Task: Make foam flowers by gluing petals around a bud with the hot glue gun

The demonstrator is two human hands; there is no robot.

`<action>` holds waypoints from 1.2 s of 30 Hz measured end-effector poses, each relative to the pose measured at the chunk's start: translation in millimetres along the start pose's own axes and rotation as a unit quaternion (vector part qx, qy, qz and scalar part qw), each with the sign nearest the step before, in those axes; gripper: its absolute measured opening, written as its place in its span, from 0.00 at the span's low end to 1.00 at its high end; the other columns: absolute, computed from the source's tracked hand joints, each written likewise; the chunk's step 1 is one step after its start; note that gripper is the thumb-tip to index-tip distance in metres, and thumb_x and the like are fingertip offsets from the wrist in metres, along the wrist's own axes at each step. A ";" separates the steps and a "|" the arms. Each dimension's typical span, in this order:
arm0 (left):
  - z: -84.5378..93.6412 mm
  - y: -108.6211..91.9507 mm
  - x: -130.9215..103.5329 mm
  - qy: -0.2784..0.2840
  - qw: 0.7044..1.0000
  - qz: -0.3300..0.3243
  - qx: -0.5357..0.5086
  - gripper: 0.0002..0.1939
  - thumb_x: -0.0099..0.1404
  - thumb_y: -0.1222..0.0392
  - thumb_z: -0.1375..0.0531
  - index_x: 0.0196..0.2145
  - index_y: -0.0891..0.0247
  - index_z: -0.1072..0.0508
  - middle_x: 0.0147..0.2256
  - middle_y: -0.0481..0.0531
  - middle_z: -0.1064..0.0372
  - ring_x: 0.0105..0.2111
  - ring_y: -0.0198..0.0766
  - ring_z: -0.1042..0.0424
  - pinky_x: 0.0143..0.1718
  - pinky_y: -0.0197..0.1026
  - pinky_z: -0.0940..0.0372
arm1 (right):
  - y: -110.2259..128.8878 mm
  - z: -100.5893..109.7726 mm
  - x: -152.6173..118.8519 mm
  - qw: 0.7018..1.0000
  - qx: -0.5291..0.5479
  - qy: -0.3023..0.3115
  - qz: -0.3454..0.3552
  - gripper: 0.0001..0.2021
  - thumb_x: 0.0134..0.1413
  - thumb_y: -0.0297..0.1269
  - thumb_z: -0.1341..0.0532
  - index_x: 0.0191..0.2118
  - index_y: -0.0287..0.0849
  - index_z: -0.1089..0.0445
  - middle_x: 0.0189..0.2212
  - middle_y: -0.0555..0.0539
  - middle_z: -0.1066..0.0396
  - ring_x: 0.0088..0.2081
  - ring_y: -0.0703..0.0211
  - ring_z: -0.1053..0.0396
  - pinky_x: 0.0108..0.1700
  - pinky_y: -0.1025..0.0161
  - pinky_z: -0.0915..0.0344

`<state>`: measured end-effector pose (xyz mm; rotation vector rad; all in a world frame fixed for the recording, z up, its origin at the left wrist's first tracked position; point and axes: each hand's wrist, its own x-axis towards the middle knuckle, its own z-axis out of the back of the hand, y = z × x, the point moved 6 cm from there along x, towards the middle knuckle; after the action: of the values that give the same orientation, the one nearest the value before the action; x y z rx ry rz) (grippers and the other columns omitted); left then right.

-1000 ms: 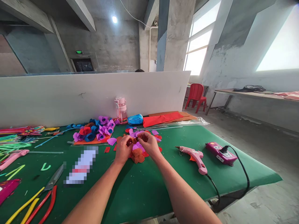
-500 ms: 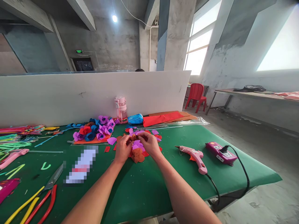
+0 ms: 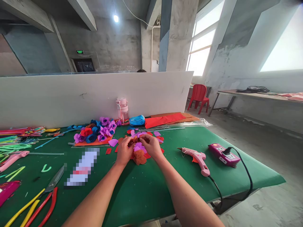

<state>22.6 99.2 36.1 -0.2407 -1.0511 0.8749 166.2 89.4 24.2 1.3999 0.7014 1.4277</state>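
At the near left edge, red-handled scissors (image 3: 54, 198) and a yellow-handled tool (image 3: 30, 214) lie on the green tabletop (image 3: 142, 195). Near the middle, just beyond loose brown petals (image 3: 140, 157), the left hand (image 3: 124, 151) and right hand (image 3: 151, 145) meet, thumbs and fingertips pinching a small brown piece (image 3: 135, 139) between them; exact finger contacts are partly hidden. The piece is held above scattered purple petals (image 3: 139, 147). Judged from the grip, the step in hand is fingertip shaping or joining of this piece; the next move calls for light, even pressure, one side steadied while the other is adjusted. To the right, a pink glue gun (image 3: 199, 159) lies unheld, a purple power block (image 3: 223, 154) beside it. Farther left sit the formed paper flowers (image 3: 104, 129). Beyond, a pink bottle (image 3: 122, 110) stands upright before a white board (image 3: 71, 97); a red chair (image 3: 199, 94) stands behind, right.
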 end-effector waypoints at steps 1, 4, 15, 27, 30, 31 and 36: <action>-0.1 -0.2 0.2 0.002 1.000 -0.002 -0.003 0.04 0.57 0.68 0.43 0.31 0.61 0.30 0.30 0.49 0.30 0.30 0.36 0.31 0.32 0.36 0.37 | 2.8 0.5 -0.6 1.000 -0.008 -0.004 0.011 0.10 0.51 0.42 0.44 0.30 0.42 0.30 0.24 0.49 0.29 0.26 0.61 0.34 0.29 0.65 0.40; -0.4 0.2 0.4 0.002 1.000 -0.007 -0.007 0.03 0.58 0.67 0.42 0.31 0.61 0.30 0.29 0.48 0.30 0.30 0.36 0.31 0.32 0.36 0.37 | 8.1 0.5 -1.4 1.000 -0.011 -0.005 0.024 0.10 0.52 0.42 0.44 0.29 0.43 0.31 0.25 0.50 0.29 0.27 0.61 0.34 0.30 0.65 0.40; -7.1 7.7 -2.0 0.025 0.998 0.030 -0.043 0.06 0.63 0.60 0.44 0.37 0.61 0.29 0.31 0.50 0.31 0.30 0.37 0.30 0.33 0.38 0.35 | -3.8 -1.0 1.8 0.996 0.085 0.011 -0.026 0.11 0.46 0.44 0.40 0.30 0.41 0.31 0.24 0.50 0.31 0.26 0.62 0.35 0.28 0.66 0.40; -4.9 -3.7 -0.5 0.029 0.999 0.022 -0.034 0.05 0.60 0.60 0.42 0.33 0.62 0.27 0.29 0.49 0.31 0.27 0.34 0.33 0.30 0.35 0.37 | -10.3 -3.3 -2.3 0.967 0.209 0.000 -0.146 0.14 0.38 0.47 0.34 0.25 0.40 0.32 0.21 0.52 0.32 0.22 0.66 0.36 0.28 0.66 0.38; -8.2 -1.1 -1.5 0.035 0.996 0.041 -0.076 0.04 0.59 0.61 0.42 0.32 0.62 0.27 0.29 0.50 0.30 0.28 0.35 0.31 0.30 0.35 0.36 | -17.5 -7.9 -6.0 0.932 0.291 0.013 -0.214 0.14 0.36 0.44 0.33 0.25 0.40 0.32 0.18 0.55 0.36 0.20 0.69 0.39 0.29 0.66 0.36; -9.5 0.6 -1.8 0.037 0.993 0.052 -0.095 0.04 0.58 0.60 0.42 0.31 0.62 0.28 0.30 0.49 0.30 0.29 0.35 0.30 0.30 0.35 0.35 | -20.0 -9.7 -7.4 0.919 0.316 0.019 -0.237 0.14 0.35 0.43 0.32 0.25 0.40 0.32 0.17 0.55 0.37 0.20 0.70 0.40 0.29 0.66 0.35; -13.9 12.3 -3.3 0.036 0.982 0.108 -0.152 0.07 0.58 0.57 0.40 0.33 0.62 0.28 0.28 0.48 0.28 0.28 0.36 0.28 0.30 0.37 0.34 | -21.1 -10.0 -8.2 0.902 0.351 0.017 -0.252 0.16 0.33 0.44 0.30 0.27 0.40 0.32 0.21 0.55 0.35 0.20 0.71 0.41 0.30 0.66 0.34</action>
<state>27.3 107.8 20.0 -0.6485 -1.1021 0.8897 160.5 91.7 0.2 1.5517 1.5815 0.8025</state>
